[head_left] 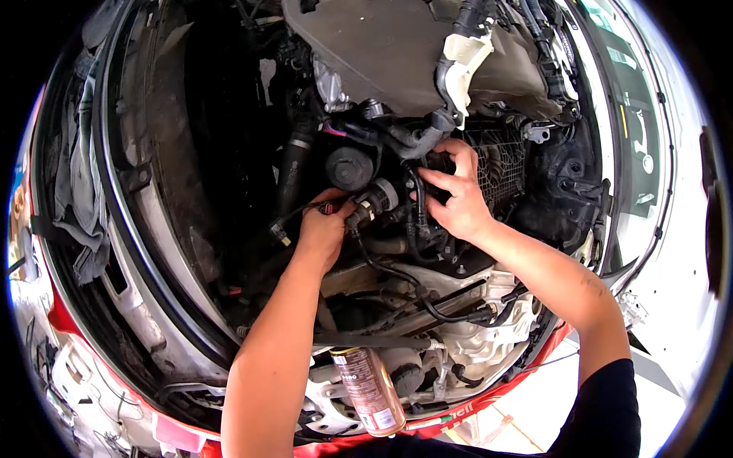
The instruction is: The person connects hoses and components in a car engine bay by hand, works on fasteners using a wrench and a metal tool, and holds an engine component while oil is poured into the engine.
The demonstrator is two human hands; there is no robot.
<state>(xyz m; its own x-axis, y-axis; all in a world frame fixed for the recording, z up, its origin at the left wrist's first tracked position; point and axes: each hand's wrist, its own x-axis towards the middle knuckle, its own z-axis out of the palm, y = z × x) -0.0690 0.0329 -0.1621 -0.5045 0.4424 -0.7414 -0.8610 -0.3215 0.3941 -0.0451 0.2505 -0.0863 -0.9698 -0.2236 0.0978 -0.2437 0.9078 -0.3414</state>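
Both hands reach into a car's engine bay. My left hand [324, 229] is closed at a dark hose fitting [371, 204] with a grey ring, just below a round black cap [350, 169]. A small red-marked part shows at its fingers; what exactly they grip is partly hidden. To the right, my right hand [456, 192] has its fingers spread and curved around a thin black hose [418, 200], with some fingertips hidden behind parts. From the left fitting a black cable [382, 269] runs down and right.
A brown spray can [368, 393] leans at the front of the bay. Above lies a large dark engine cover [374, 46], with a white bracket [464, 65] beside it. Grey cloths [80, 175] lie along the left edge. A hose [374, 340] crosses above the can.
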